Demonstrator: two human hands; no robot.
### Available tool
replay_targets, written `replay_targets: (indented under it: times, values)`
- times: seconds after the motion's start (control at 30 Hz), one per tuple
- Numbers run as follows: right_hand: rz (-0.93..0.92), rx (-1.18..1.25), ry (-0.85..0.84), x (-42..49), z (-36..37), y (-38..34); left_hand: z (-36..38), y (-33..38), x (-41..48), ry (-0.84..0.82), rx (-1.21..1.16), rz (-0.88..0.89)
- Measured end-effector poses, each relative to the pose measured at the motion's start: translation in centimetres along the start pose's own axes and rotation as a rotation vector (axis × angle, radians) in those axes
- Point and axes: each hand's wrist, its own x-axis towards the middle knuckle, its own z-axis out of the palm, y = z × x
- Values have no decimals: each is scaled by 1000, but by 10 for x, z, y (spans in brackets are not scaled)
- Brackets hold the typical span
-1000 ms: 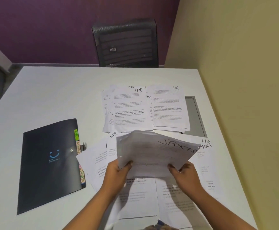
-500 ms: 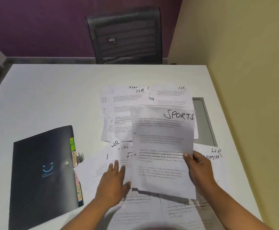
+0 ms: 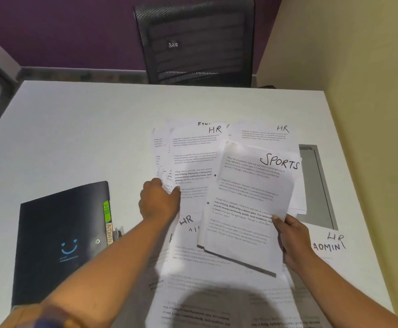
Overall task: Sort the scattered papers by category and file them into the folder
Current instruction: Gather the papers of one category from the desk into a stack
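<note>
My right hand [image 3: 290, 235] pinches the lower right edge of a thin stack of sheets headed SPORTS [image 3: 247, 200], lifted a little over the pile. My left hand [image 3: 159, 202] reaches forward with its fingers curled onto the lower left corner of a sheet headed HR [image 3: 193, 159]. Many printed sheets [image 3: 217, 292] marked HR, ADMIN and FIN lie scattered across the white table [image 3: 75, 138]. A dark closed folder [image 3: 60, 242] with coloured index tabs HR and ADMIN lies at the left.
A black mesh chair [image 3: 195, 41] stands behind the table's far edge. A grey recessed panel [image 3: 316, 185] sits in the table at the right, next to the yellow wall [image 3: 359, 91]. A second HR sheet [image 3: 264, 133] lies at the back.
My left hand let go of the SPORTS stack, pressed on the near papers, then reached forward to the HR sheet. The right hand alone now holds the SPORTS stack, shifted right.
</note>
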Motion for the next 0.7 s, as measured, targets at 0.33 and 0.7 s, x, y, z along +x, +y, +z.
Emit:
replay_targets:
  times: [0.33,0.7]
  values:
    - [108,-146,2,25,-1,5,16,19,41,-163,-18,-140]
    - [72,-185,0,22,0,6,-6,19,47,-233,-536,-146]
